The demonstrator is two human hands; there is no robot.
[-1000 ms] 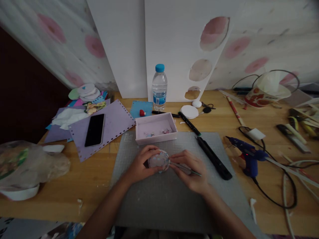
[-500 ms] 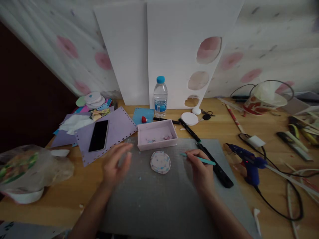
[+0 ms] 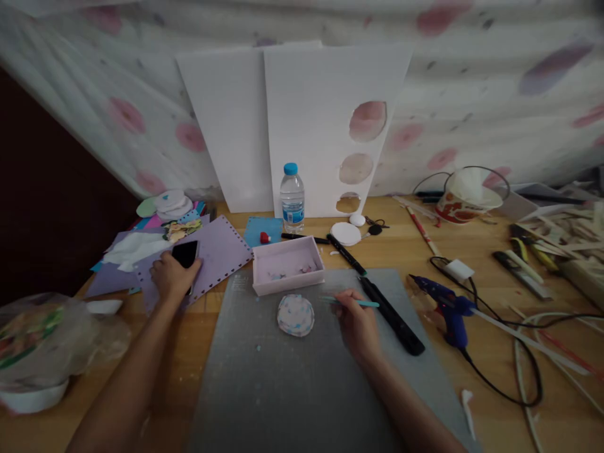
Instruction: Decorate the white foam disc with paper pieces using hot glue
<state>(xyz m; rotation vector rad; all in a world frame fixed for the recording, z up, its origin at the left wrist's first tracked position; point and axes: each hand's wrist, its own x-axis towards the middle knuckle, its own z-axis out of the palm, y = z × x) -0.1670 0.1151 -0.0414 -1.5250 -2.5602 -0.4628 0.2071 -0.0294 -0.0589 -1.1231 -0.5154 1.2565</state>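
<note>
The speckled disc (image 3: 296, 315) lies on the gray mat (image 3: 264, 396), touched by neither hand. Its face looks mostly covered, so that work seems well along; scraps (image 3: 306, 269) lie unused in the pink box (image 3: 289, 284) just beyond. The right hand (image 3: 361, 324) pinches a slim teal tool (image 3: 368, 304); the left hand's (image 3: 170, 277) grip spans the phone (image 3: 185, 253), fingers and thumb at its edges.

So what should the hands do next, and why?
I think the left hand should probably lift the phone off the purple paper, because it is right over the phone, with the thumb along one side. The right hand holds a thin teal tool, and the speckled disc lies untouched on the gray mat, so the left seems freer.
</note>
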